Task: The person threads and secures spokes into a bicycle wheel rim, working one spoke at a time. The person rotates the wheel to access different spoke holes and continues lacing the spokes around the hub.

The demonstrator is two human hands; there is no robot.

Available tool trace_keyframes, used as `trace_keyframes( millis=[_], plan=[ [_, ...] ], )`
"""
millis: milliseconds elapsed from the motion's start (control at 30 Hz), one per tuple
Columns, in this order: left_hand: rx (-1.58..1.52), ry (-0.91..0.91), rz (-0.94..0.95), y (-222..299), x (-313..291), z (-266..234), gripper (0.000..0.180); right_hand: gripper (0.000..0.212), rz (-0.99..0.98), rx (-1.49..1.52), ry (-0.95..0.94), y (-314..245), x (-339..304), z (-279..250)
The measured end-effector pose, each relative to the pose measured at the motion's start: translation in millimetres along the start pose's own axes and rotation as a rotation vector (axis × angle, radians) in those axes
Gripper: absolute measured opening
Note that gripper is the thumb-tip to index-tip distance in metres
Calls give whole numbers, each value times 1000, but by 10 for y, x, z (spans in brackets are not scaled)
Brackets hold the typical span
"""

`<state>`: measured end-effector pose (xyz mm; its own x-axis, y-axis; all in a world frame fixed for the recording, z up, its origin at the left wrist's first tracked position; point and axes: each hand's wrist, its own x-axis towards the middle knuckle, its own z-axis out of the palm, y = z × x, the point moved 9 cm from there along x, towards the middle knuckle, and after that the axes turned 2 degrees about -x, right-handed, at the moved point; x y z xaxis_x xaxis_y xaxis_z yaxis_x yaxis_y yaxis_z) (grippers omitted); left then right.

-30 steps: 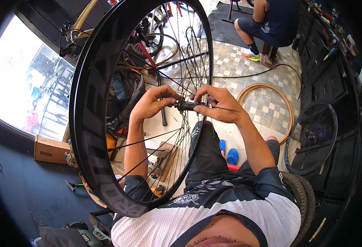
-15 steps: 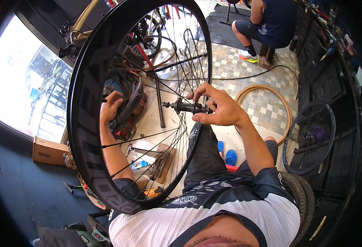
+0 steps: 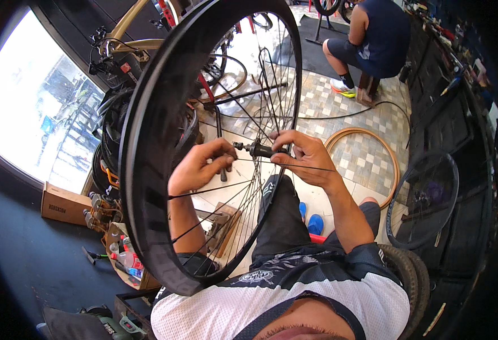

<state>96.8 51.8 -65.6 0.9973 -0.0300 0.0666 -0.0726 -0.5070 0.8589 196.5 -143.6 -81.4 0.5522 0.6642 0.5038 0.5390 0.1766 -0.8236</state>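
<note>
Head camera view: one large bicycle wheel with a deep black rim (image 3: 144,170) stands upright, slightly tilted, before the wearer's torso, its lower edge overlapping the black-and-white shirt (image 3: 226,303); contact there cannot be confirmed. Right hand (image 3: 305,158), at the wheel's right side, grasps the black cylindrical metal hub (image 3: 260,149) between thumb and fingers at its right end. Left hand (image 3: 198,167) appears within the wheel's opening, just beside the hub's left end, thumb and fingertips close together; whether they pinch the thin dark straight rod (image 3: 325,169), which crosses below the hub to the right hand, cannot be told. Right of the wheel lie tan hoops (image 3: 395,158) and, farther off, a second dark-rimmed spoked wheel (image 3: 456,175). Left of it sits a brown cardboard box (image 3: 65,204); at its lower left, a clear red-labelled plastic bottle (image 3: 129,260). Beyond its upper right, a person in dark clothing (image 3: 385,39) is seated.
</note>
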Motion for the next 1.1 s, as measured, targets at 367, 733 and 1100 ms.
trace_keyframes(
  millis=[367, 733, 1100],
  plan=[
    [-130, 21, -60, -96, 75, 143, 13, 32, -98, 265, -182, 124, 49, 118],
    [-637, 413, 602, 871, -304, -343, 40, 19, 3, 386, -201, 329, 142, 128],
    [-753, 364, 748, 1278, -229, -243, 27, 20, 49, 404, -276, 315, 202, 191]
  ],
)
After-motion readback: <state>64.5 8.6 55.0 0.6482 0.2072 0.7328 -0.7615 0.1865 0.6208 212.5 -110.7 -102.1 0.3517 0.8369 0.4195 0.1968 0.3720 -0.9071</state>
